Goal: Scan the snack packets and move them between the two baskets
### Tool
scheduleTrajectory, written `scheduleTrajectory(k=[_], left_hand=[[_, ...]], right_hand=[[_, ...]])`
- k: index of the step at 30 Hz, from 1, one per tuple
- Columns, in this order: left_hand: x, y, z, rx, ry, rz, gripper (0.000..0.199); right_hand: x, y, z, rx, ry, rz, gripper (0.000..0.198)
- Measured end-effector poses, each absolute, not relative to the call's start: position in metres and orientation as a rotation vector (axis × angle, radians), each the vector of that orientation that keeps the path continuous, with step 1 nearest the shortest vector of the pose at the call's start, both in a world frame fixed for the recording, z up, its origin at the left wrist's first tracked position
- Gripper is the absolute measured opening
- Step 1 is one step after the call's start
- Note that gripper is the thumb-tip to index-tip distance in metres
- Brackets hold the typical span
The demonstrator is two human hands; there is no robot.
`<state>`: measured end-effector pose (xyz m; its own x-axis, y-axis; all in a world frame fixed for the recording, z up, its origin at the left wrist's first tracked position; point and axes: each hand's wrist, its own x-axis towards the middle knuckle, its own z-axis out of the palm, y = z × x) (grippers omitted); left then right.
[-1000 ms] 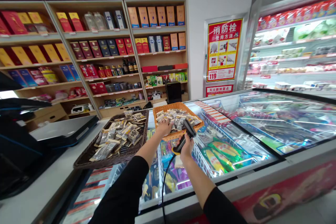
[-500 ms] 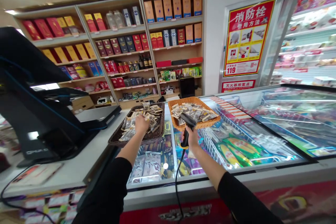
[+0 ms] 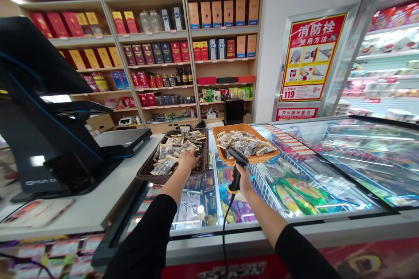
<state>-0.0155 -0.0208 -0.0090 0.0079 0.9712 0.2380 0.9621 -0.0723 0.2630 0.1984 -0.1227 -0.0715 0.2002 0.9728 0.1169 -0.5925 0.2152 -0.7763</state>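
My left hand [image 3: 187,160] is down in the dark brown wicker basket [image 3: 141,171], its fingers closed at the edge of a small packet [image 3: 186,145]. Several similar clear-and-beige packets [image 3: 165,165] lie loosely piled around it. In my right hand [image 3: 242,179] is a black barcode scanner [image 3: 237,173] with a yellow trim, its fingers wrapped round the handle. The scanner's head is over the front left edge of the orange wicker basket [image 3: 268,157], which holds more packets [image 3: 245,143]. A black cable [image 3: 224,226] hangs from the scanner's handle.
Both baskets stand on a glass-topped chest freezer [image 3: 294,222] with packaged goods inside. At left, a black checkout terminal [image 3: 42,139] and a scale [image 3: 124,141] stand on a white counter [image 3: 88,205]. Shelves of boxes [image 3: 147,54] line the back wall.
The view has shifted slightly. My left hand has moved right within the dark basket. My right hand still holds the scanner, now a little lower and nearer the orange basket's front edge.
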Motion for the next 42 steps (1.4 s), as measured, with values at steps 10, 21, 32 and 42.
scheduleTrajectory(k=[10, 21, 32, 42], left_hand=[[-0.025, -0.016, -0.001, 1.725, 1.872, 1.322, 0.033], [-0.020, -0.014, -0.002, 1.059, 0.861, 1.428, 0.028], [-0.018, -0.013, -0.002, 1.169, 0.805, 1.383, 0.038], [-0.020, -0.014, 0.001, 1.285, 1.058, 1.417, 0.035]], right_hand=[[0.198, -0.126, -0.066, -0.713, -0.727, 1.191, 0.041], [0.193, -0.146, -0.052, -0.724, -1.268, 1.073, 0.030], [0.183, -0.140, -0.047, -0.947, -1.490, 0.928, 0.025], [0.190, -0.137, -0.052, -0.777, -1.166, 1.110, 0.033]])
